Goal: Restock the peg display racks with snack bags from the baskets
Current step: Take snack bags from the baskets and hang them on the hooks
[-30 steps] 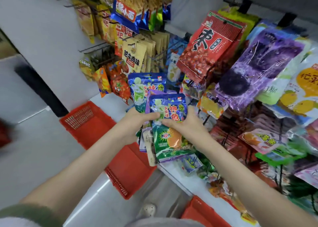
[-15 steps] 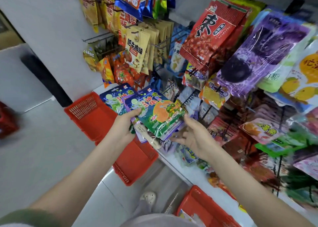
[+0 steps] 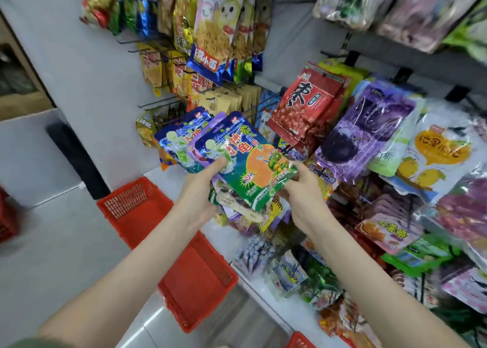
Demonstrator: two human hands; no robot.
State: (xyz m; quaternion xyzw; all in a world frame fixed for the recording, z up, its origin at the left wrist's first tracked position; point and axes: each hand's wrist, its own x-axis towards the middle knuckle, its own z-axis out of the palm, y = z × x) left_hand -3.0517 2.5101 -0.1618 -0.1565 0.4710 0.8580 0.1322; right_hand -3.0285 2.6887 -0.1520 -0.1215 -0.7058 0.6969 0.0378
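L hand (image 3: 201, 189): grips stack of glossy blue-green foil snack bags (image 3: 253, 168), frame centre.
R hand (image 3: 303, 192): prob. pinches front bag's edge.

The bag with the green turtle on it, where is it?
In the head view it is in the middle: the turtle snack bag tops a stack gripped by the left hand and right hand, just left of the hanging red jujube bags.

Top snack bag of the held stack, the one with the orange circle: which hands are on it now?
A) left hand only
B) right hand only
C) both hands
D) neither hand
C: the left hand presses its thumb onto the top snack bag, while the right hand grips the bag's lower right corner.
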